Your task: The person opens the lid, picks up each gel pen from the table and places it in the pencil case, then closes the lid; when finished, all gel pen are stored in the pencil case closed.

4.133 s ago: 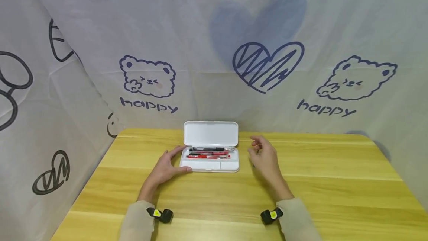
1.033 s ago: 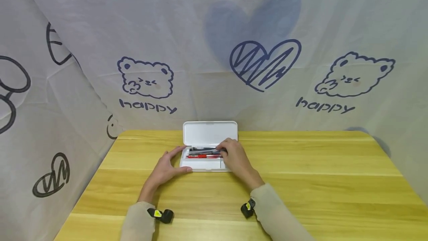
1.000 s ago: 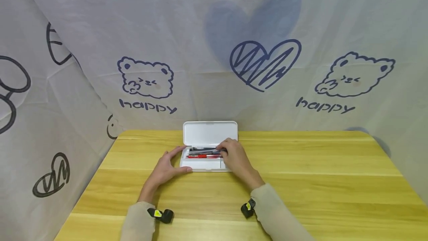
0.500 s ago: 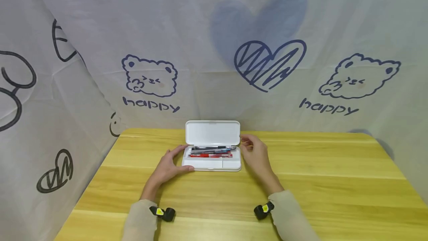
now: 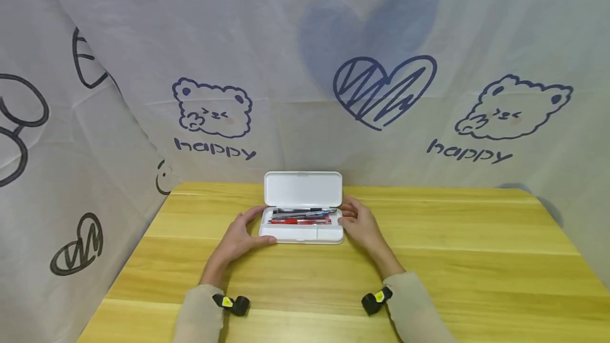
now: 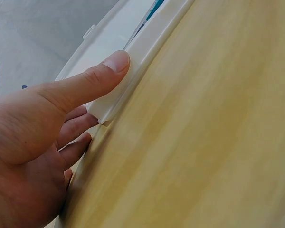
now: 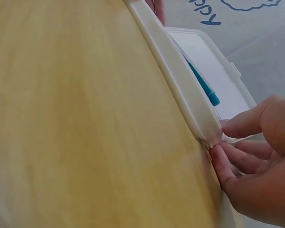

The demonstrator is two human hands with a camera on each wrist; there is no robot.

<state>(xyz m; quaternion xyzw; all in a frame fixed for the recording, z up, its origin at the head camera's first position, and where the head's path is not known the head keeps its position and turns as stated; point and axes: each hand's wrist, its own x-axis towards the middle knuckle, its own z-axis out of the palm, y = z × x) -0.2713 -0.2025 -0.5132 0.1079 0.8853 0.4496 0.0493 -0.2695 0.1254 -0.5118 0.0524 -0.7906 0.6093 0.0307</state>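
A white pencil case (image 5: pixel 290 234) lies on the table with its lid (image 5: pixel 303 189) tipped up at the back. Its rear compartment holds several pens, among them a red pen (image 5: pixel 290 222) and a grey pen (image 5: pixel 305 215). My left hand (image 5: pixel 236 240) grips the case's left end, thumb over the front rim and fingers around the side. At the opposite end, my right hand (image 5: pixel 364 229) holds the case between thumb and fingers. A teal-ended pen (image 7: pixel 205 85) rises above the case wall in the right wrist view.
The wooden table (image 5: pixel 476 258) extends to both sides and in front of the case. A pale printed cloth (image 5: pixel 286 131) hangs right behind the table's back edge. The case's front strip has a small divided section at its right.
My right hand was over the pens one second ago, pulled back to the right, and now holds the case's right end. A grey pen now lies across the others. The left hand keeps its hold.
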